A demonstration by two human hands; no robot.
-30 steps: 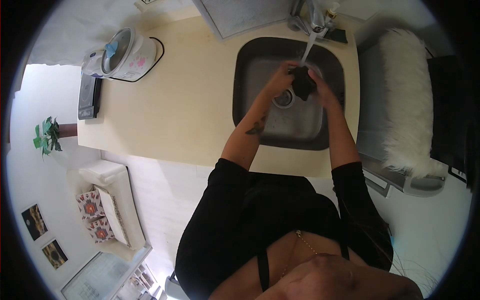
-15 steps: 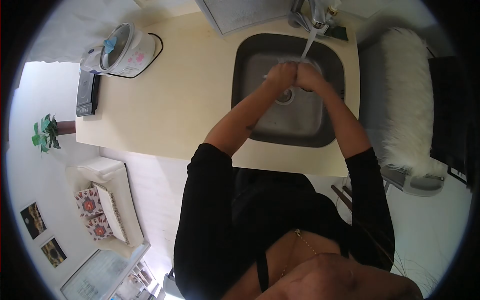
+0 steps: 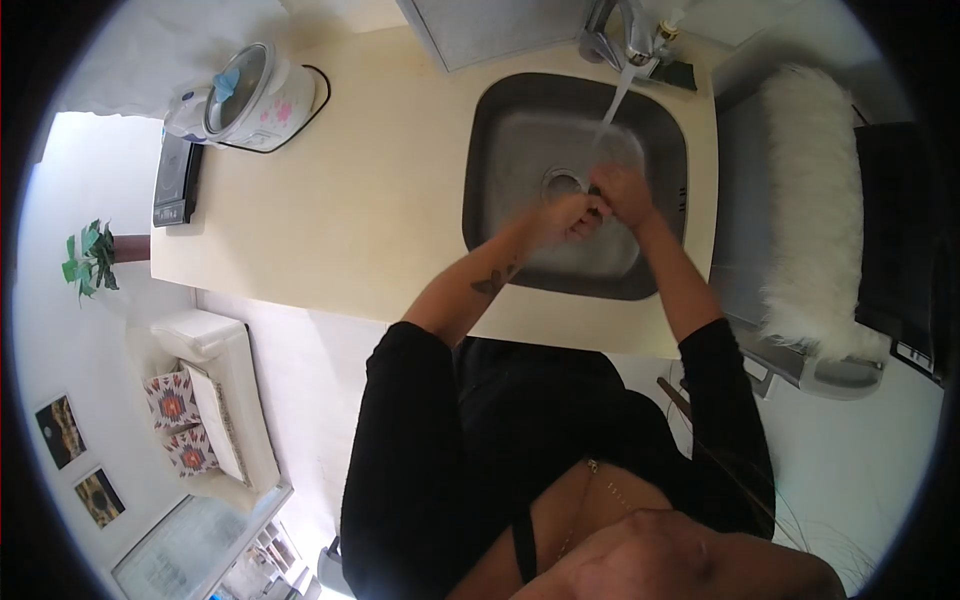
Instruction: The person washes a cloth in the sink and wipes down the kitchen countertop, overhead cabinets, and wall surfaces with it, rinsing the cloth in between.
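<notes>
Over the dark grey sink (image 3: 480, 200), both hands are close together and touching or nearly so. My left hand (image 3: 577, 214) is closed with its fingers curled, just below and right of the drain (image 3: 563, 183). Beside it, my right hand (image 3: 622, 193) is closed too, under the stream of running water (image 3: 616, 98) from the faucet (image 3: 637, 42). A small dark bit (image 3: 595, 190) shows between the hands; what it belongs to is hidden and blurred.
The cream countertop (image 3: 380, 190) stretches left, carrying a white pot with a glass lid (image 3: 262, 100) and a black cooktop (image 3: 176, 182). A dark sponge-like pad (image 3: 680, 74) lies behind the sink. To the right stands a chair with white fur (image 3: 815, 210).
Both hands have moved down toward me, away from the faucet, and the left hand has turned. The drain is now more exposed. Water keeps running.
</notes>
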